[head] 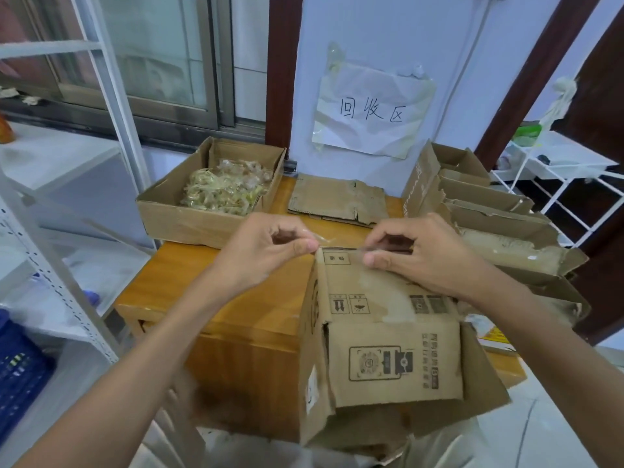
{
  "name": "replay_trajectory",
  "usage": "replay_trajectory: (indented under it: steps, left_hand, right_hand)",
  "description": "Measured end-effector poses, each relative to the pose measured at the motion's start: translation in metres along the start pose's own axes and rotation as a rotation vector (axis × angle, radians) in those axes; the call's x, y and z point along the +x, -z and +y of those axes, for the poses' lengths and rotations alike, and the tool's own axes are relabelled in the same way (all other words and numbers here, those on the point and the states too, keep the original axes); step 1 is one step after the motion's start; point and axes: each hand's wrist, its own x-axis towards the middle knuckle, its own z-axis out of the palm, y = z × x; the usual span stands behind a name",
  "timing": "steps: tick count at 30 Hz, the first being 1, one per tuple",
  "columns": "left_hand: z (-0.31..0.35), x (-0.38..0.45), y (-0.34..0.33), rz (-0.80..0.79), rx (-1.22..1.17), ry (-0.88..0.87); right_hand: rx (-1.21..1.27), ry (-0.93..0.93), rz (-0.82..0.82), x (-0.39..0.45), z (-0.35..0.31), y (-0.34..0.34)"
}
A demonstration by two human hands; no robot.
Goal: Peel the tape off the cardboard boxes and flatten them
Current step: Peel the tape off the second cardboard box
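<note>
Both hands worked the box's far top edge: left hand pinched the clear tape, which ran rightward along that edge toward the right hand, whose curled fingers steadied the box.

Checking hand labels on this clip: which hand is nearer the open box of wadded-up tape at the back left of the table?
Left. The left hand pinches tape just in front of the tape-filled box; the right hand is farther right, at the printed box's top edge.

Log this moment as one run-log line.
step: peeling tape | left hand: pinches clear tape strip | right hand: holds printed cardboard box top edge | box: not flattened
</note>
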Motion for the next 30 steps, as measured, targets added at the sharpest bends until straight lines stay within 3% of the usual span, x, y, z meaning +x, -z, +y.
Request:
replay_trajectory:
  steps: [6, 10, 11, 14, 16, 19, 21, 25, 27, 30]
  left_hand:
    - [0.014, 0.032, 0.007, -0.024, 0.098, 0.136]
    - [0.064, 0.035, -0.003, 0.126, 0.706, 0.133]
    - [0.081, 0.027, -0.014, 0.078, 0.804, 0.094]
    - [0.113, 0.003, -0.053, -0.273, 0.989, 0.095]
    - [0.109, -0.003, -0.070, -0.365, 1.072, 0.094]
    - [0.100, -0.005, -0.067, -0.296, 1.049, 0.055]
    - [0.095, -0.006, -0.063, -0.287, 1.038, 0.005]
    - [0.085, -0.005, -0.051, -0.323, 1.019, -0.041]
    - [0.080, -0.003, -0.046, -0.339, 1.005, -0.051]
    - [0.076, 0.000, -0.040, -0.359, 0.987, -0.072]
  right_hand:
    - [0.017, -0.155, 0.052, -0.012, 0.021, 0.018]
    - [0.099, -0.263, 0.069, -0.016, 0.017, 0.015]
    - [0.107, -0.282, 0.084, -0.016, 0.013, 0.013]
    - [0.159, -0.328, 0.113, -0.016, 0.005, 0.007]
    - [0.154, -0.351, 0.107, -0.019, 0.003, 0.006]
    - [0.226, -0.329, 0.105, -0.027, 0.006, 0.002]
    - [0.219, -0.219, 0.087, -0.034, 0.006, 0.006]
    - [-0.143, 0.018, -0.097, -0.037, 0.000, 0.028]
    - [-0.155, 0.004, -0.148, -0.036, 0.001, 0.038]
    - [-0.191, -0.095, -0.349, -0.031, -0.003, 0.043]
